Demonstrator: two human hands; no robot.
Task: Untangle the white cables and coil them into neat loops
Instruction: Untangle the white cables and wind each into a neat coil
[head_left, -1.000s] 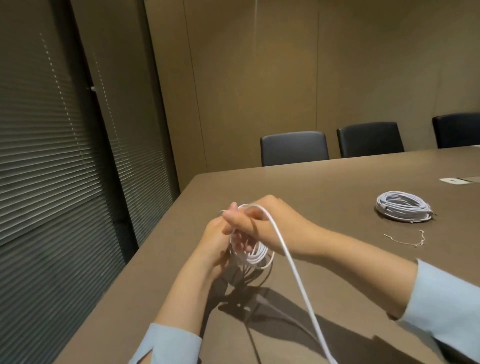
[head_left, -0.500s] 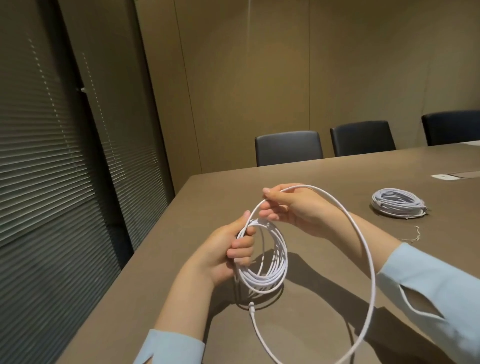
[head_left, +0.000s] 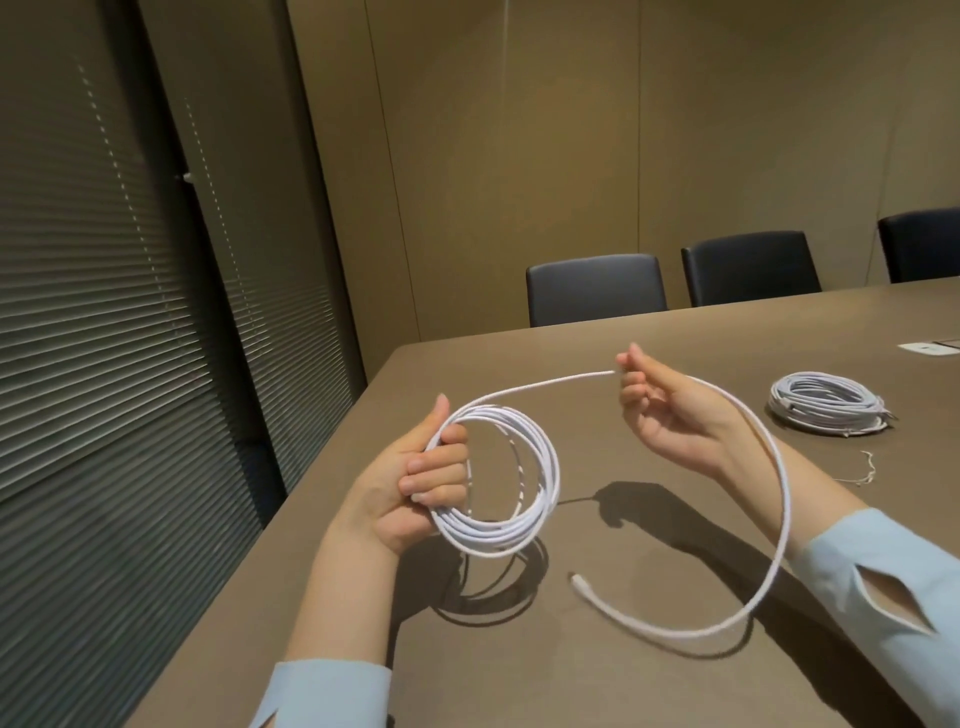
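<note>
Since half a second ago the right hand (head_left: 670, 410) has drawn away from the coil, out to the right and farther over the table, so the cable that arched close above the loops now runs out in a nearly straight span between the two hands.

At the left, the left hand (head_left: 415, 483) grips the coil (head_left: 498, 478) with fingers curled round the gathered turns and thumb up along the top; held upright and clear of the table (head_left: 597, 691), the loops hang open and even, which likely keeps them from slipping out of order. This hand sits near the table's left edge, beyond which the floor drops away beside the blinds.

To the right, the right hand pinches the cable between thumb and fingertips, apparently measuring out the next turn. Behind it the free tail (head_left: 779, 545) sweeps round in a wide arc and ends at a connector (head_left: 577, 578) lying on the table (so probably only a turn or two remains).

Farther right a finished coil (head_left: 828, 402) rests flat, well apart, with a thin tie (head_left: 865, 470) near it. Bare tabletop lies between, giving the tail room to swing.
</note>
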